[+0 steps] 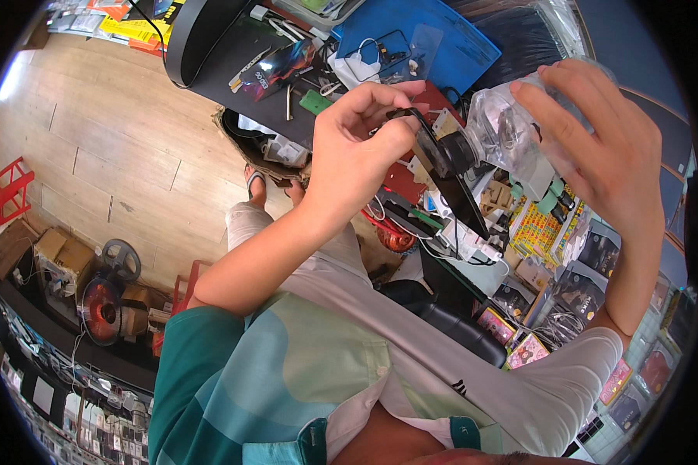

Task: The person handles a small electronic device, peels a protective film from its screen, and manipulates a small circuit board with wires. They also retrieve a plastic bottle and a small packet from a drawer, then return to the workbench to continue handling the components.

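Note:
My left hand (357,147) pinches the upper end of a thin flat black slab (464,203), phone-like in shape, between thumb and fingers. On the slab's right-facing side sits a round black piece (459,151). Just right of that piece, a crumpled clear plastic bag (500,128) hangs from my right hand (609,136), whose fingers curl around its upper part. The bag's near end meets or almost meets the round piece; I cannot tell whether they touch. What lies inside the bag is hard to make out.
Below my hands is a cluttered dark desk with a blue tray (465,39), a green rectangular piece (315,101), cables, and yellow-patterned packs (539,229). A black padded chair (457,325) stands close by. Across the wooden floor are a red stool (10,190) and a fan (101,314).

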Demonstrator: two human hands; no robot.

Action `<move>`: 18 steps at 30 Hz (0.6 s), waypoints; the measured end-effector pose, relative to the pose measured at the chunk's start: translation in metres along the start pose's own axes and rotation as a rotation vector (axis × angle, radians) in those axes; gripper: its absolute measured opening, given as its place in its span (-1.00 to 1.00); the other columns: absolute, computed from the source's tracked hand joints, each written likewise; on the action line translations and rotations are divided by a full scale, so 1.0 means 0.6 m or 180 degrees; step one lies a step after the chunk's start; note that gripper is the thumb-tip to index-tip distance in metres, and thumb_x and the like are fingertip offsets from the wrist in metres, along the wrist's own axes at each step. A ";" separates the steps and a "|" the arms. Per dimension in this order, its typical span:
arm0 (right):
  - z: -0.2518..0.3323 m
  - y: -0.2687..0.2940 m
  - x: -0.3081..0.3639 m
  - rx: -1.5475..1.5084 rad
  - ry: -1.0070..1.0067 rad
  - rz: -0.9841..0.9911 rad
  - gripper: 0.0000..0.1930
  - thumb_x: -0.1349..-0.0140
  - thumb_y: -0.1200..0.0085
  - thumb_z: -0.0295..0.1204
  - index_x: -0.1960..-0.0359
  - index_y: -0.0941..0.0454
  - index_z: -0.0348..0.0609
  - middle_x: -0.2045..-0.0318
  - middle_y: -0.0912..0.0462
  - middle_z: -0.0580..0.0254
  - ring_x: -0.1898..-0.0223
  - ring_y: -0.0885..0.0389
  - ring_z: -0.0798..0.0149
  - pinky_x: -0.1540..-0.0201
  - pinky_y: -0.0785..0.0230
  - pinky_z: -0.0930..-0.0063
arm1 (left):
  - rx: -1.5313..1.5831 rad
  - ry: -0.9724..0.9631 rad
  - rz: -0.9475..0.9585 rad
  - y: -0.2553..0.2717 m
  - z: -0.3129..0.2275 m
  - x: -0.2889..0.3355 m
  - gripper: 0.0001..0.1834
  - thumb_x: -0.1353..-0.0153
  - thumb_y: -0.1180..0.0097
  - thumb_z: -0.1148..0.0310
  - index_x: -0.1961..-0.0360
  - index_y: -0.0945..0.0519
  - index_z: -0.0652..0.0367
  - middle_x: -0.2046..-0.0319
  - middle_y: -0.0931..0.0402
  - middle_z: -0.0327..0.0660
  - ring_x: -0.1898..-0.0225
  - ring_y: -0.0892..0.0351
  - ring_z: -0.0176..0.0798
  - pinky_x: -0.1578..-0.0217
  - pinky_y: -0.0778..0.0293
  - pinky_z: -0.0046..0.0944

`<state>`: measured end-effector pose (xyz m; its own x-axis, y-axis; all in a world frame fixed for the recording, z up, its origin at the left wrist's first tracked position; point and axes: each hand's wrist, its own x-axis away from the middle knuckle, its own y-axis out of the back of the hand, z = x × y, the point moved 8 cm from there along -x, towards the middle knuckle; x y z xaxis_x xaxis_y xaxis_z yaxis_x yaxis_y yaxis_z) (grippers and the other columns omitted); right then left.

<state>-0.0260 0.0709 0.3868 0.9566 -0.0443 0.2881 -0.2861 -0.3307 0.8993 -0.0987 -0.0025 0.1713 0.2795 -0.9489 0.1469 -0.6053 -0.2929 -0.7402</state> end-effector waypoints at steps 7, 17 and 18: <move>0.006 0.003 0.001 0.0008 0.0019 0.0011 -0.50 0.02 -0.36 -0.47 -0.07 -0.71 0.04 0.08 -0.66 0.18 0.04 -0.72 0.01 0.22 -0.59 0.26 | -0.0169 -0.0098 -0.0032 -0.004 -0.011 0.002 -0.81 -0.26 -0.05 0.52 0.13 -0.59 0.31 -0.19 -0.59 0.13 -0.15 -0.67 -0.04 -0.15 -0.53 -0.15; 0.007 0.003 0.004 0.0100 -0.0005 -0.0062 -0.50 0.01 -0.35 -0.45 -0.07 -0.70 0.04 0.05 -0.67 0.20 0.03 -0.73 0.01 0.21 -0.60 0.27 | -0.0350 -0.0359 -0.0032 -0.002 -0.025 0.000 -0.78 -0.22 -0.04 0.56 0.12 -0.59 0.36 -0.20 -0.58 0.15 -0.14 -0.67 -0.07 -0.23 -0.47 -0.11; 0.007 0.003 0.005 0.0106 -0.0008 -0.0064 -0.50 0.01 -0.35 -0.45 -0.08 -0.70 0.05 0.05 -0.67 0.20 0.03 -0.73 0.01 0.21 -0.61 0.26 | -0.0356 -0.0375 -0.0032 -0.002 -0.026 -0.001 -0.78 -0.22 -0.04 0.56 0.12 -0.60 0.35 -0.20 -0.58 0.16 -0.14 -0.67 -0.07 -0.23 -0.47 -0.11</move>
<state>-0.0234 0.0664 0.3878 0.9623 -0.0396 0.2691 -0.2648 -0.3627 0.8935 -0.1100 -0.0035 0.1825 0.3673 -0.9274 0.0712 -0.6793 -0.3198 -0.6605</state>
